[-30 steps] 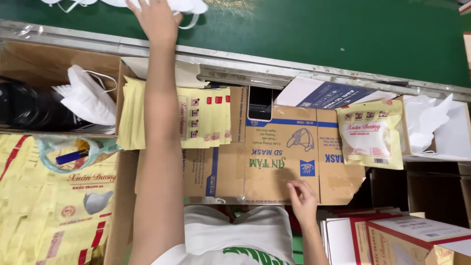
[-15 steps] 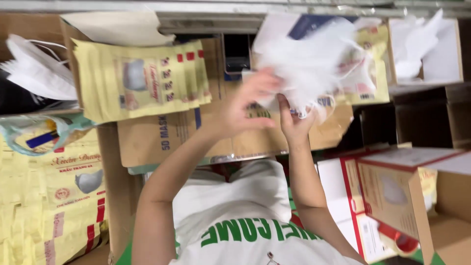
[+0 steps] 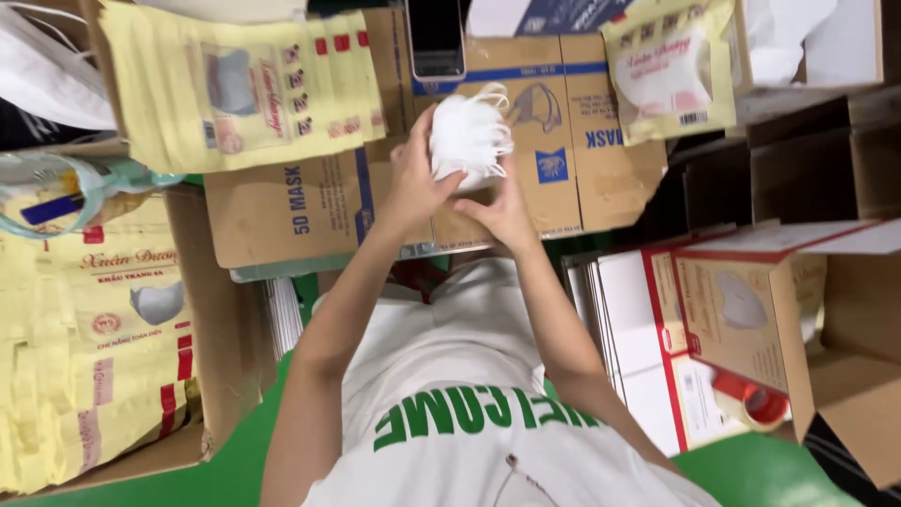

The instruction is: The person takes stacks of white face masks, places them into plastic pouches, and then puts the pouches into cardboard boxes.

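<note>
Both hands hold a stack of white masks (image 3: pixel 466 131) above the flattened cardboard box (image 3: pixel 394 188). The left hand (image 3: pixel 410 178) wraps its near side; the right hand (image 3: pixel 504 208) cups it from below. The step looks like squaring the stack. Yellow pouches (image 3: pixel 235 89) lie to the left, a phone (image 3: pixel 437 38) just beyond. Next calls for keeping the ear loops tucked in.

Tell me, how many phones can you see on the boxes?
1. A black phone lies on the brown cardboard box, just above the white masks that both hands hold. Others could be hidden under the yellow bags.
</note>
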